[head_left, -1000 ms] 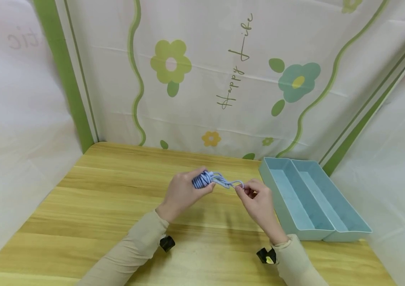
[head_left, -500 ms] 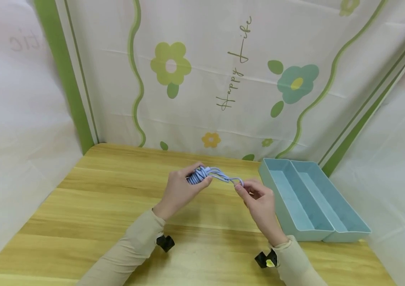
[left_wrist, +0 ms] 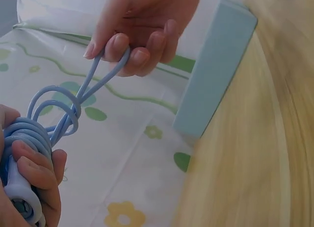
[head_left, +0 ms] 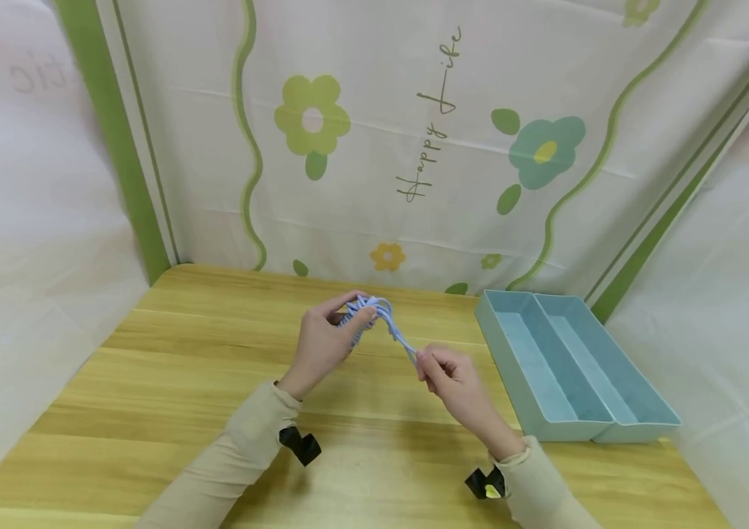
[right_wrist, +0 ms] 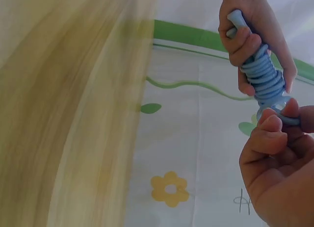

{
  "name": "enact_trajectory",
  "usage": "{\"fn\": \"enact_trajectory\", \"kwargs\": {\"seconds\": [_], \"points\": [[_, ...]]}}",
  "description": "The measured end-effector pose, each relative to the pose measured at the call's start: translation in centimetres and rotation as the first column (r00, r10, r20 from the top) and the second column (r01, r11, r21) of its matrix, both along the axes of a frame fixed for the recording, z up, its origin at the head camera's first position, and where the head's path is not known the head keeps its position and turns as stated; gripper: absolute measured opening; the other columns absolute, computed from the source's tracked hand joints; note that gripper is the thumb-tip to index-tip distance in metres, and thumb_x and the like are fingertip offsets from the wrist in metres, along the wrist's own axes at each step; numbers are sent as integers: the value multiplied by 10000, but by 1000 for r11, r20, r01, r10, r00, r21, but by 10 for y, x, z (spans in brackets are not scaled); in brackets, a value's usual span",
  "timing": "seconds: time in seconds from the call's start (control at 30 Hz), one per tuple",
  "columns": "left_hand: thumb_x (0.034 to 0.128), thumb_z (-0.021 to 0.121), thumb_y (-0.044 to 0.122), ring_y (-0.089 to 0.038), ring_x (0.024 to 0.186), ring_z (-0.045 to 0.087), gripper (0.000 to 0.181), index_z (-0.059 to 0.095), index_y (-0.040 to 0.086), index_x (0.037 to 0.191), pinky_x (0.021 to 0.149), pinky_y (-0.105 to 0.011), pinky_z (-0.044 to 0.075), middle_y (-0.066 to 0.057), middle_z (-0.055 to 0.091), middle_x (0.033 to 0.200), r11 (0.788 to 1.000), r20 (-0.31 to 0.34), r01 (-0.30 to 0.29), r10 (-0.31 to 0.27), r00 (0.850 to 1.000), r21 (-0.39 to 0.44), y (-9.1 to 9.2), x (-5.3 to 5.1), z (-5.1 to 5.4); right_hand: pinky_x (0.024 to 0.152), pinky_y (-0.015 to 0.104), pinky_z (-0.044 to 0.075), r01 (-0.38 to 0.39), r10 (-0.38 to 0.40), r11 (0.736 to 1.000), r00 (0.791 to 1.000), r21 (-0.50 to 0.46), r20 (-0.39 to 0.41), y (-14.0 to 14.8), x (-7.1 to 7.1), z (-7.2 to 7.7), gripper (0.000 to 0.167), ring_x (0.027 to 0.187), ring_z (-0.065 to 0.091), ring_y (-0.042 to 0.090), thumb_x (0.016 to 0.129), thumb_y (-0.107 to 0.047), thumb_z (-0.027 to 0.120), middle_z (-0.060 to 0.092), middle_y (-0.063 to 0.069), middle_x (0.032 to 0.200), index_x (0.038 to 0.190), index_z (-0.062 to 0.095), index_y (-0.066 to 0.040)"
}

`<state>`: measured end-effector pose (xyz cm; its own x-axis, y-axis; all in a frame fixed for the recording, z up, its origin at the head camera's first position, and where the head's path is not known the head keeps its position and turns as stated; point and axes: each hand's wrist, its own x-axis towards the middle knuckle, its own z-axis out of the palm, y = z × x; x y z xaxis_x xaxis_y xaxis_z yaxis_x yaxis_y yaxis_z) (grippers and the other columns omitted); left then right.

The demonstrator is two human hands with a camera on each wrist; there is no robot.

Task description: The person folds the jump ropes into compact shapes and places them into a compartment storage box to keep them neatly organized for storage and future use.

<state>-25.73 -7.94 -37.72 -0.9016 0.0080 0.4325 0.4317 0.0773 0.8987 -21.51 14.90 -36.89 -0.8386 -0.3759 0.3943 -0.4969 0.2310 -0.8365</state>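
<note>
A light blue skipping rope [head_left: 384, 312] is held above the table between both hands, its cord wound in tight coils [right_wrist: 265, 77] round its handles. My left hand [head_left: 321, 342] grips the coiled bundle. One handle's hollow end [left_wrist: 22, 200] shows below its fingers in the left wrist view, and narrow handle ends [right_wrist: 236, 18] poke out in the right wrist view. To the right and lower, my right hand [head_left: 456, 386] pinches a doubled loop of cord between thumb and forefinger. Looser loops [left_wrist: 54, 107] stand out from the bundle between the hands.
Two pale blue-green bins, the left one [head_left: 513, 375] and the right one [head_left: 635, 432], stand side by side at the table's right. The wooden table [head_left: 149, 411] meets a flowered curtain [head_left: 348, 213] at its back edge. A black wrist mount [head_left: 301, 444] hangs below the left sleeve.
My right hand has moved down and slightly left, drawing the pinched loop downward. My left hand has shifted a little up and left, tilting the bundle so the cord now bends over its top.
</note>
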Motion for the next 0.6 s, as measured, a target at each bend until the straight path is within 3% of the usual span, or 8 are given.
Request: {"fn": "enact_trajectory", "kwargs": {"seconds": [0.27,0.47,0.6], "points": [[952,671,326,-123,319,374,291,715,171,1194,311,-248,306,-207,696,784,981,157,81,-109,982,177,-2,1,5,442,283,333,-82,81,997,993,-2,-90,-1,4,2,336,504,378,128,1018,41,478,431,113,589,725,556,-103],[956,655,286,-107,318,393,308,708,115,1207,304,-239,319,-226,676,747,962,185,91,-142,973,259,-4,4,7,450,252,341,-54,58,997,996,51,-74,1,3,1,338,514,393,91,1005,38,510,457,145,588,704,563,-107],[950,655,290,-108,323,394,309,710,115,1199,305,-238,322,-199,675,729,959,186,95,-147,971,267,-5,5,7,448,249,341,-21,27,995,998,98,-57,5,-7,-12,345,504,394,84,1004,6,536,476,127,579,682,576,-111]]}}
